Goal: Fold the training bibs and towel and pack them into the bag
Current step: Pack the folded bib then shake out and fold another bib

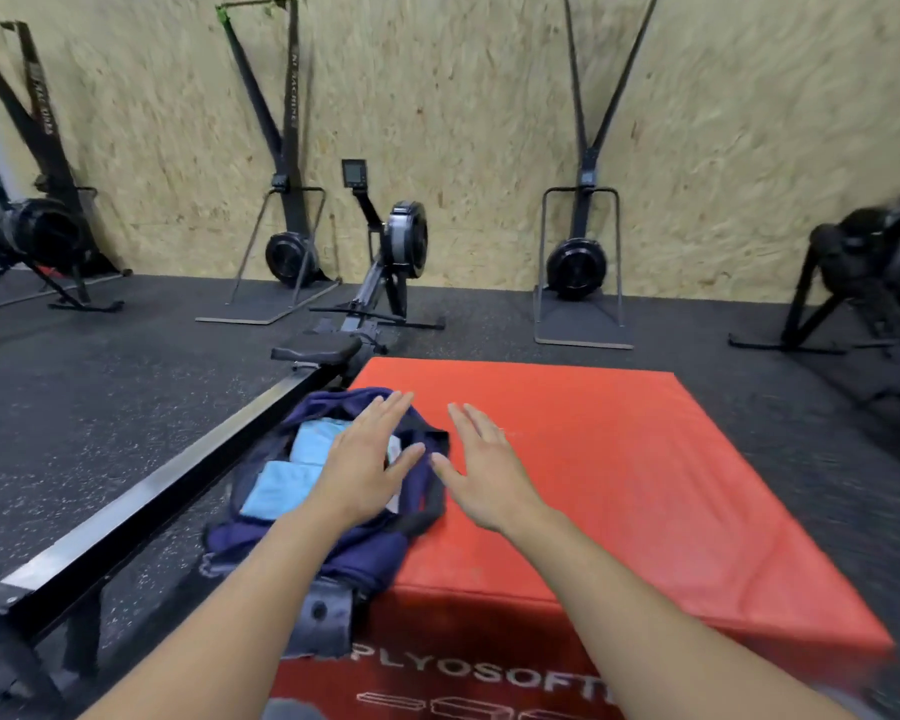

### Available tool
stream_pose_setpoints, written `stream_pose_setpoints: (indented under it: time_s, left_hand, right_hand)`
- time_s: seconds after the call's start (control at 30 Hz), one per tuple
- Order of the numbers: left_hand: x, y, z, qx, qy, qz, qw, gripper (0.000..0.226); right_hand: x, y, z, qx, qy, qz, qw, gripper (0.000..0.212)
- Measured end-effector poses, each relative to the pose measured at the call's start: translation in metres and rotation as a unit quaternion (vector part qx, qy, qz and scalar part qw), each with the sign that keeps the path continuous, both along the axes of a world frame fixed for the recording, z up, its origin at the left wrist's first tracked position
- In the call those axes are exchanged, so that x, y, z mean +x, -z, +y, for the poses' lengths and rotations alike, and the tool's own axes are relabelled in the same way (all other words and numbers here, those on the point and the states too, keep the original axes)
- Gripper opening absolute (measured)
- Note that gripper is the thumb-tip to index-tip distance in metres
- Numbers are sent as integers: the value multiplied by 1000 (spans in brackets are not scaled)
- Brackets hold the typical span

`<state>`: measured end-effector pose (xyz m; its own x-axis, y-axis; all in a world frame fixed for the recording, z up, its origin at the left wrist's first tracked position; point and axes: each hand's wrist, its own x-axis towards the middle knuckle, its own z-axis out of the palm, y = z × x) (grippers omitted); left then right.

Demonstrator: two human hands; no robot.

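Note:
A navy blue bag (pixel 365 550) lies open on the left edge of a red foam plyo box (pixel 619 459). Inside it sit folded light blue cloths (pixel 287 483), one behind the other. My left hand (pixel 367 462) hovers flat over the bag's opening with fingers straight and holds nothing. My right hand (pixel 481 467) is spread flat just right of the bag, above the red top, also holding nothing. The thumbs of both hands nearly meet over the bag's dark rim.
A black rowing machine rail (pixel 141 511) runs diagonally along the box's left side, its seat (pixel 315 350) just behind the bag. Ski machines (pixel 580 262) and other black machines stand along the chipboard wall. Dark rubber floor surrounds the box.

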<state>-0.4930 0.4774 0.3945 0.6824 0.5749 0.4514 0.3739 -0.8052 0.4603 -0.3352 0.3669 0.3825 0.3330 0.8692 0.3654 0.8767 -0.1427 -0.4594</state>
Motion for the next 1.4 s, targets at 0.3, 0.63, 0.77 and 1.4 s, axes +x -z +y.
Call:
stream_pose_setpoints:
  time_s: [0.3, 0.63, 0.77, 1.4]
  left_hand:
    - [125, 41, -159, 23, 137, 16, 990, 76]
    - [228, 115, -315, 6, 289, 100, 952, 76]
    - [257, 150, -358, -1, 333, 133, 933, 73]
    - [347, 272, -437, -46, 406, 305, 860, 65]
  right_hand:
    - [91, 32, -211, 5, 129, 9, 992, 82]
    - [147, 127, -406, -39, 267, 64, 961, 78]
    - [157, 175, -466, -75, 315, 121, 938, 82]
    - [189, 363, -565, -259, 399, 287, 831, 70]
